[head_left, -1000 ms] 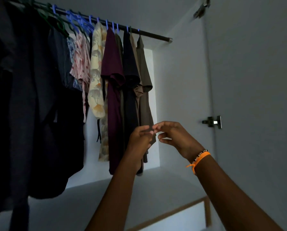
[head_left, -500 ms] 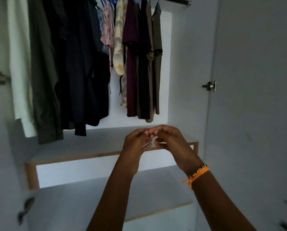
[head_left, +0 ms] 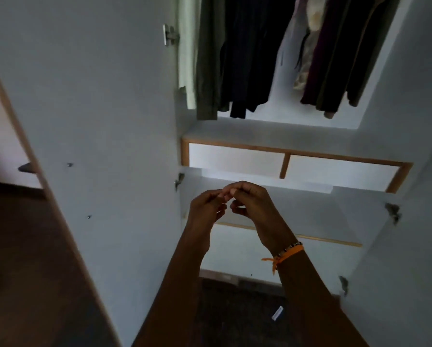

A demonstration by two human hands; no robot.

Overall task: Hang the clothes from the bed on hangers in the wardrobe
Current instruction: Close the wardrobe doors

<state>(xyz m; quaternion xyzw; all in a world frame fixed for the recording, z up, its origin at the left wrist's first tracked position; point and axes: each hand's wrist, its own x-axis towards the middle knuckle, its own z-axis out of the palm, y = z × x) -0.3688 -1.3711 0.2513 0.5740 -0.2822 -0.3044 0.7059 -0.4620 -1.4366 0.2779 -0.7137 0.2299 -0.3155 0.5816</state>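
— Where were the clothes [head_left: 245,58]?

— Hanging in the wardrobe [head_left: 375,146], up above and beyond the hands. A pale garment [head_left: 186,51] hung farthest to the left, an olive one just beside it, then dark pieces, and further right a light patterned top [head_left: 310,46] next to a maroon shirt [head_left: 321,61] and more dark ones. The hangers and rail were out of view, and so was the bed.

— And the hands?

— Raised together in front of the lower shelves. The left hand [head_left: 206,207] and the right hand [head_left: 251,204] met at the fingertips, fingers curled inward. Whether they pinched something tiny between them I could not tell; nothing showed clearly there.

— Anything on the wrists?

— An orange band [head_left: 286,254] with a beaded bracelet beside it, on the right wrist.

— What lay around them?

— Two white drawer fronts [head_left: 237,160] framed in wood sat just beyond the hands, under the hanging space. To the left of the hands stood the open wardrobe door [head_left: 97,121], white, with a metal hinge [head_left: 170,35] near its top. Below the forearms was dark floor [head_left: 235,316], with a small white scrap [head_left: 277,313] lying on it.
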